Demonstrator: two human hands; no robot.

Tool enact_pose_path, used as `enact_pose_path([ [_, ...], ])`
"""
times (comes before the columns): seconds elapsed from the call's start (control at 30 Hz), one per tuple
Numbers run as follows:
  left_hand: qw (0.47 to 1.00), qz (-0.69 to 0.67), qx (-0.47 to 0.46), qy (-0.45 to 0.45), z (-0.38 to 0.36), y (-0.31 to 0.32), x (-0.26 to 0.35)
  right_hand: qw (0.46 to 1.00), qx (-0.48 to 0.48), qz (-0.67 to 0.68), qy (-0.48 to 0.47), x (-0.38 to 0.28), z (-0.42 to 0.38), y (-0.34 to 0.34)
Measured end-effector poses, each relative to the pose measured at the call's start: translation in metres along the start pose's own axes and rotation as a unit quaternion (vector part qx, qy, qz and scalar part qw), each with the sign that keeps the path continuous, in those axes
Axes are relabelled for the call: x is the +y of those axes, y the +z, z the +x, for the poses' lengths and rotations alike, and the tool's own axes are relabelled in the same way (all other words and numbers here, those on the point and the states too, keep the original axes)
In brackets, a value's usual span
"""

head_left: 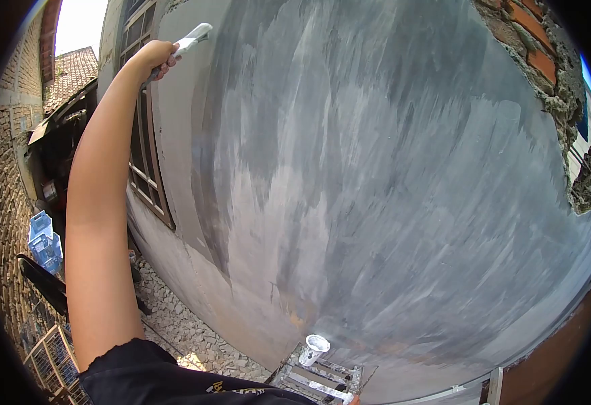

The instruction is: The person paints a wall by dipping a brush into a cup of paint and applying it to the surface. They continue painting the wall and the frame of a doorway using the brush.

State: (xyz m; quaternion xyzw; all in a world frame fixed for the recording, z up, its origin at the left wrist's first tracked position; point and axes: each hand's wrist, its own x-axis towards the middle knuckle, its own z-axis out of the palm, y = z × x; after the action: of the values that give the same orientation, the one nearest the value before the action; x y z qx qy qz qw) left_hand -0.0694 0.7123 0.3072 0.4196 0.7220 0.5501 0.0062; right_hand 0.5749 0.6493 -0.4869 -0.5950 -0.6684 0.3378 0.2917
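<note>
Firstly, sleeve: one black sleeve (pixel 147 371) covered the shoulder at the bottom edge of the view, nearest to the camera.
Ladder: one metal ladder (pixel 319 378) leaned on the foot of the wall; it probably lifted the person up to the high part.
Cup: one small white cup (pixel 314 347) stood at the top of the ladder, close to the wall, so it was easy to reach.
Right hand: only a fingertip was maybe visible at the bottom edge; I could not tell its grip.
Wall: one grey plastered wall (pixel 390 175) carried pale strokes, uneven.
Left hand: one left hand (pixel 157 57) was stretched far up, fingers closed fully around a handle.
Brush: one white brush (pixel 193 37) touched the upper left corner of the wall, beside the window frame (pixel 148 162).
Crates: two blue crates (pixel 43 237) sat far below on the ground.
</note>
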Motion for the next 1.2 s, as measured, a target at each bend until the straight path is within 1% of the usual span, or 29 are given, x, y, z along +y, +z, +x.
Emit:
enact_pose_path([
  [0.03, 0.996, -0.09, 0.009, 0.022, 0.003, -0.004, 0.0, 1.0, -0.002, -0.011, -0.002, 0.001, 0.002, -0.005],
  [0.1, 0.993, -0.064, 0.055, 0.079, -0.018, -0.005, 0.006, 0.999, 0.001, -0.033, 0.0, 0.009, 0.003, -0.016],
  [0.17, 0.99, -0.088, 0.053, 0.092, -0.025, -0.015, 0.0, 0.999, 0.015, -0.05, 0.009, 0.021, 0.0, -0.026],
  [0.23, 0.988, -0.078, 0.092, 0.1, -0.024, -0.026, -0.01, 0.997, 0.033, -0.06, 0.031, 0.032, -0.018, -0.029],
  [0.37, 0.99, -0.058, 0.107, 0.076, 0.006, -0.043, -0.024, 0.992, 0.072, -0.066, 0.085, 0.039, -0.063, -0.029],
  [0.4, 0.991, -0.057, 0.092, 0.084, 0.014, -0.038, -0.026, 0.99, 0.074, -0.065, 0.098, 0.039, -0.077, -0.023],
  [0.47, 0.99, -0.04, 0.119, 0.065, 0.023, -0.039, -0.03, 0.989, 0.067, -0.066, 0.112, 0.038, -0.095, -0.009],
  [0.5, 0.99, -0.032, 0.118, 0.065, 0.027, -0.041, -0.032, 0.989, 0.057, -0.07, 0.114, 0.037, -0.102, -0.003],
  [0.53, 0.992, -0.034, 0.107, 0.061, 0.033, -0.042, -0.035, 0.99, 0.05, -0.088, 0.098, 0.046, -0.102, -0.001],
  [0.63, 0.995, -0.026, 0.09, 0.045, 0.028, -0.047, -0.045, 0.989, 0.046, -0.078, 0.118, 0.052, -0.101, 0.002],
  [0.7, 0.996, -0.025, 0.076, 0.041, 0.025, -0.045, -0.051, 0.992, 0.053, -0.059, 0.095, 0.06, -0.101, 0.003],
  [0.77, 0.996, -0.034, 0.063, 0.058, 0.029, -0.054, -0.063, 0.988, 0.04, -0.052, 0.137, 0.049, -0.099, -0.001],
  [0.8, 0.996, -0.01, 0.077, 0.054, 0.011, -0.05, -0.057, 0.988, 0.043, -0.051, 0.141, 0.051, -0.1, -0.001],
  [0.83, 0.996, -0.013, 0.07, 0.058, 0.014, -0.053, -0.063, 0.988, 0.037, -0.066, 0.136, 0.054, -0.099, 0.0],
  [0.9, 0.994, 0.005, 0.075, 0.082, 0.055, -0.058, -0.083, 0.985, 0.047, -0.069, 0.148, 0.055, -0.096, 0.003],
  [0.93, 0.995, 0.029, 0.07, 0.065, 0.068, -0.062, -0.082, 0.987, 0.04, -0.054, 0.147, 0.05, -0.094, 0.001],
  [0.97, 0.995, 0.052, 0.065, 0.049, 0.073, -0.058, -0.074, 0.988, 0.036, -0.04, 0.146, 0.049, -0.099, -0.001],
  [1.0, 0.996, 0.038, 0.05, 0.062, 0.067, -0.031, -0.058, 0.987, 0.048, -0.034, 0.149, 0.047, -0.101, -0.001],
  [1.03, 0.993, 0.052, 0.062, 0.087, 0.063, -0.013, -0.048, 0.985, 0.065, -0.031, 0.158, 0.049, -0.099, 0.0],
  [1.1, 0.984, 0.088, 0.089, 0.127, 0.044, 0.013, -0.04, 0.986, 0.049, -0.035, 0.153, 0.053, -0.102, 0.004],
  [1.2, 0.964, 0.138, 0.141, 0.178, 0.005, 0.036, -0.034, 0.987, 0.051, -0.039, 0.149, 0.061, -0.102, 0.006],
])
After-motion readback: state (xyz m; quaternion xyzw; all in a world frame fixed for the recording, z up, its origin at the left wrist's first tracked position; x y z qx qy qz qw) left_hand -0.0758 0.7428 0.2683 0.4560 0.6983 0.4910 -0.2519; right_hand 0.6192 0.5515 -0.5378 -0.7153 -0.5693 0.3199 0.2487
